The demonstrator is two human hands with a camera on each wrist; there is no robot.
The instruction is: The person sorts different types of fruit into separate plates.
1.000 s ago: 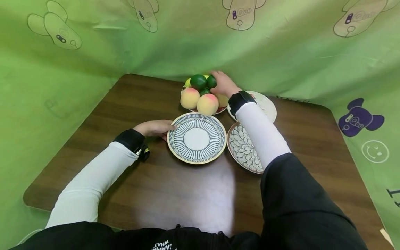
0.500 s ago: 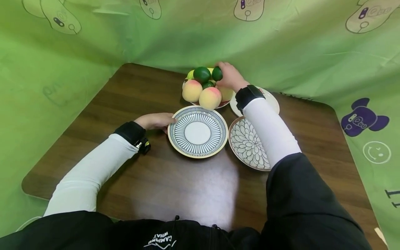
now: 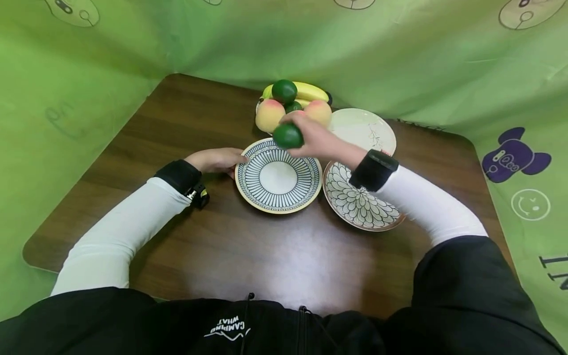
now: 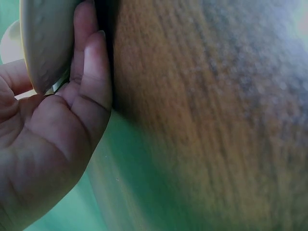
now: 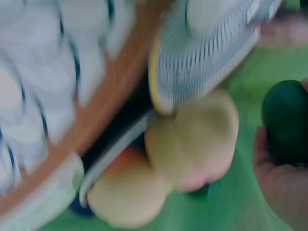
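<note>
Green round lime (image 3: 288, 135) sits gripped in our right hand (image 3: 316, 141) above the striped plate's (image 3: 278, 180) far rim, our left hand (image 3: 216, 160) holding its left edge.

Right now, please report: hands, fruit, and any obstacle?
Right hand holds a green fruit above the striped plate. Left hand grips that plate's rim. Nothing lies on the plate.
</note>
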